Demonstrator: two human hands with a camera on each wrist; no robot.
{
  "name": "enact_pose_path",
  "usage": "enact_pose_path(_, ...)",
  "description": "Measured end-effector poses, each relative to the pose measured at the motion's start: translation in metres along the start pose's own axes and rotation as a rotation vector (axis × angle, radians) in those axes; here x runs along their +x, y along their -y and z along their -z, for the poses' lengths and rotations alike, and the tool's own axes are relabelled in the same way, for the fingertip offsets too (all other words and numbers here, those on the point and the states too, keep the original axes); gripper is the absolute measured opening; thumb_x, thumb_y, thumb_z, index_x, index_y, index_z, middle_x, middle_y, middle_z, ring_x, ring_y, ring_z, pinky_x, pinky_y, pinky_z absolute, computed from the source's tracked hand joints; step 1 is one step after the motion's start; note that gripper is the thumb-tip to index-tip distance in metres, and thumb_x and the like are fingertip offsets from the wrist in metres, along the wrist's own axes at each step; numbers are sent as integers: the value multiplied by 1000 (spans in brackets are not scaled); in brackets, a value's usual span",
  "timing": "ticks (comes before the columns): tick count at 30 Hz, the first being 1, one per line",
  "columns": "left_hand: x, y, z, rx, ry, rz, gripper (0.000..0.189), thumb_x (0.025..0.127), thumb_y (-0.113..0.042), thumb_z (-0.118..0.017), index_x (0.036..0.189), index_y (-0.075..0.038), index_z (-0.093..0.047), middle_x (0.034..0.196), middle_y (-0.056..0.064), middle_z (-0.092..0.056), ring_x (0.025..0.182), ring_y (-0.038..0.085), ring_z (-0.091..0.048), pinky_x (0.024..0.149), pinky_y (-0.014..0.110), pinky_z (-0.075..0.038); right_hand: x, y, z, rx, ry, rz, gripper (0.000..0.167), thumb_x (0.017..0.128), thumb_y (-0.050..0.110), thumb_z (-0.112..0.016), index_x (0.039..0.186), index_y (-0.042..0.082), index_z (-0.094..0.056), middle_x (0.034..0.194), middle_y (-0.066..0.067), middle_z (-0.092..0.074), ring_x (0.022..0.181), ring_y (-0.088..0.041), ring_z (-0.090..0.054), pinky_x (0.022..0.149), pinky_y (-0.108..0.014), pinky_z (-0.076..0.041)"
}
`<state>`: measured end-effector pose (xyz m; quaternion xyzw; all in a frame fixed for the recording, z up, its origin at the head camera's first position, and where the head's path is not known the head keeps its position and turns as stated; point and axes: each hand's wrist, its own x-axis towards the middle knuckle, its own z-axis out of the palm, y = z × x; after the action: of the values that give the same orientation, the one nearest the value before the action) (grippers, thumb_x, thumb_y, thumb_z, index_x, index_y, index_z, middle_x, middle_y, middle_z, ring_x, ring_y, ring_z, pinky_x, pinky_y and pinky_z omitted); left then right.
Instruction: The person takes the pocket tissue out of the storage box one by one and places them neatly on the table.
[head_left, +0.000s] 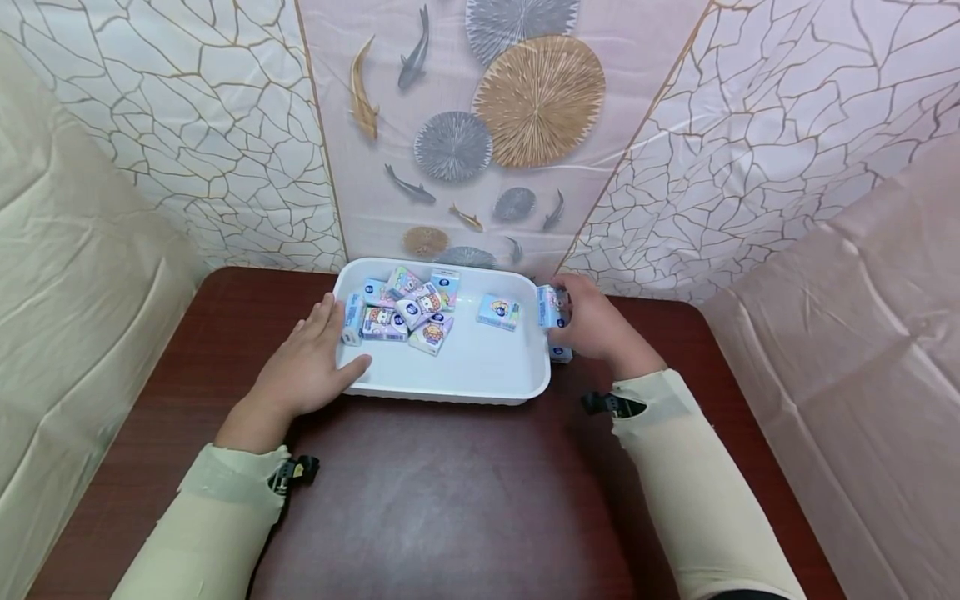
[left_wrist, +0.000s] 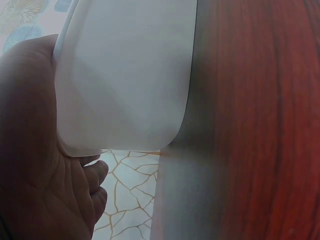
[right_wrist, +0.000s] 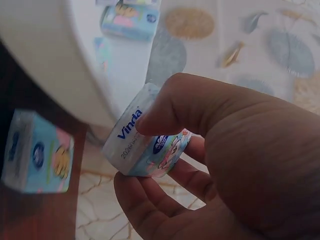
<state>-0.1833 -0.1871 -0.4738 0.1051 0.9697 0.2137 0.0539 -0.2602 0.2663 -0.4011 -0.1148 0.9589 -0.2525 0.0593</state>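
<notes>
A white tray (head_left: 465,367) stands on the table and holds small tissue packs. My left hand (head_left: 302,371) lies against the tray's left end, fingers extended along the outside and thumb over the rim. At the opposite end, my right hand (head_left: 596,325) pinches a Vinda tissue pack (right_wrist: 131,140) between thumb and fingers, by the right rim. Below that hand, another tissue pack (right_wrist: 37,152) sits on the table outside the tray. Inside, a single pack (head_left: 498,312) lies toward the right, and a loose heap of packs (head_left: 420,306) fills the left part.
The dark red-brown wooden table (head_left: 450,492) extends toward me. Behind the tray rises a patterned cloth backdrop (head_left: 450,208) with fish and round motifs. Beige cloth walls (head_left: 840,358) flank both sides.
</notes>
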Motion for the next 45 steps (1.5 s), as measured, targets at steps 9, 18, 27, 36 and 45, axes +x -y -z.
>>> enact_pose_path(9,-1,-1,1,-5,2,5,110,110,-70,-50,179,0,-1,190,20,7,176,47,-5,142,66,-12,-2,-27,4,-38,1,-25,88,89,8,-89,165,-2,-44,161,-26,-46,127,-39,-59,110,-58,-61)
enact_pose_path(18,-1,-3,3,-12,8,7,109,110,-69,-51,179,-1,-1,190,20,7,177,47,-4,142,65,-12,-4,-43,9,-62,34,-95,88,92,3,-84,168,0,-42,168,-26,-40,133,-41,-54,119,-62,-54)
enact_pose_path(27,-1,-2,3,-7,3,3,109,110,-69,-51,179,0,-2,190,21,6,176,48,-5,142,65,-12,-3,-61,2,-65,81,-146,81,94,7,-83,165,0,-43,165,-27,-39,134,-43,-52,121,-64,-51)
enact_pose_path(36,-1,-3,2,-5,6,4,109,110,-69,-50,179,-1,-1,190,19,8,176,47,-5,142,65,-12,-6,-66,-3,-86,100,-164,79,96,8,-82,165,-1,-44,163,-28,-40,132,-44,-53,119,-63,-52)
enact_pose_path(45,0,-1,0,-1,8,8,111,109,-72,-49,179,-1,0,190,20,8,177,47,-4,142,66,-12,-4,-72,-9,-119,114,-170,81,94,6,-83,165,0,-45,167,-29,-38,136,-45,-52,122,-65,-50)
